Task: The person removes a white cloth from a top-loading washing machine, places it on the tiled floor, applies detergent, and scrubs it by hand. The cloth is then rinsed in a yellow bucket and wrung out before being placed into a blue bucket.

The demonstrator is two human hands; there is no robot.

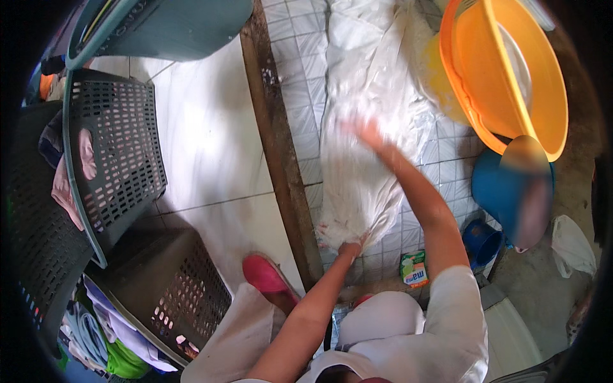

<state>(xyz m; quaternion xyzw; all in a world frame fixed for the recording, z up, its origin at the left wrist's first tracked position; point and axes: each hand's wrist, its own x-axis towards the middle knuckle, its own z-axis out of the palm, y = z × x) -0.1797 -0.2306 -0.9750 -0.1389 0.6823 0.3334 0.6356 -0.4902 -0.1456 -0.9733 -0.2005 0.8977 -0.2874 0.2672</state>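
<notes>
A long, wet white cloth (368,167) with soapy-looking folds lies stretched over grey tiles, running away from me. At its near end the folds gather into my left hand (351,249), which grips the cloth; the fingertips are hidden in it. My right hand (366,132) is over the middle of the cloth, blurred by motion. Its fingers are too smeared to show whether they hold anything. A green and orange packet (414,269) bearing writing is on the tiles beside my right forearm.
An orange basin (546,95) stands at upper right, above a blue bucket (488,182) and a small dark-blue pail (482,242). Left are perforated laundry baskets (119,158) with clothes (105,330). A raised brown curb (275,134) divides the floor. A grey-green tub (177,28) stands top left.
</notes>
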